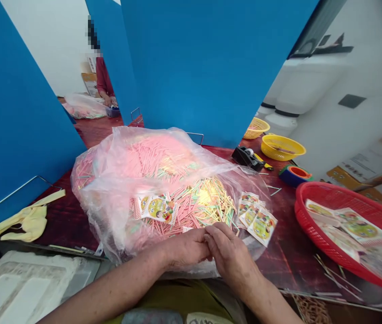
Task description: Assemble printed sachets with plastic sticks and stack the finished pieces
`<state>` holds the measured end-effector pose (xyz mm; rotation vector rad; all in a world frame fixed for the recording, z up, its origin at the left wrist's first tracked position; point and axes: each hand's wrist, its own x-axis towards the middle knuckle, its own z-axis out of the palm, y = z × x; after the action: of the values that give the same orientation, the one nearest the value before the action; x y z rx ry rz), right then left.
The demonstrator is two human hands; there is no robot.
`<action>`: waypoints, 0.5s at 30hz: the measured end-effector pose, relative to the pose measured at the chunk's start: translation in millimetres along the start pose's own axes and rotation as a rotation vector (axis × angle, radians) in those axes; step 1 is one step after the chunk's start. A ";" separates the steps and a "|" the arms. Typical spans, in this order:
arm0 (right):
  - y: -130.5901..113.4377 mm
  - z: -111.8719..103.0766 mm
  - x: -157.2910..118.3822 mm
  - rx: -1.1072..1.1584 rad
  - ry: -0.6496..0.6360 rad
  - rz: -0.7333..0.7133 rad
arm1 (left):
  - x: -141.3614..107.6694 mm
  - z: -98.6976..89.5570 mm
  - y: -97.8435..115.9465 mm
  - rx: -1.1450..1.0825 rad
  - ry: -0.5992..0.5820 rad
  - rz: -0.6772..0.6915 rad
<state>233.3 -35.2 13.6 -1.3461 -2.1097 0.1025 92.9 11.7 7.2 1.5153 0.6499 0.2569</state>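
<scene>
My left hand (188, 246) and my right hand (229, 252) meet at the front edge of a large clear plastic bag (110, 198). The right fingers lie closed over the left fingers, and whatever may be between them is hidden. Pink, green and yellow thin sticks (211, 198) fill the opened bag just beyond my hands. On the sticks rest a few printed packets (159, 208), to the left of my fingers. More printed packets (261, 225) overlap on the bag's right side.
At the right stands a red basket (304, 207) with packets. Behind it are a tape roll (294, 175), a tape dispenser (247, 158) and a yellow basket (283, 147). Yellow gloves (32, 222) lie left. Blue panels (191, 67) rise behind; a person's hand (107, 100) shows far left.
</scene>
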 end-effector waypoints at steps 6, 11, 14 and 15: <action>74.3 -3.4 -18.7 -0.300 -0.077 0.432 | 10.5 0.5 -10.7 -0.406 0.140 -0.238; 94.1 -2.0 -10.6 -0.450 -0.288 0.580 | 13.9 -3.5 -8.5 -0.689 0.194 -0.169; 64.8 0.6 0.0 -0.275 -0.228 0.572 | 18.2 0.9 -9.8 -0.791 0.258 -0.080; 52.4 2.9 2.9 -0.178 -0.207 0.553 | 20.4 3.4 -11.0 -0.818 0.274 -0.052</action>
<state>272.5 -7.0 -7.4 -2.0772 -1.8798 0.2975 108.7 19.1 -8.5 0.6807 0.6826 0.6135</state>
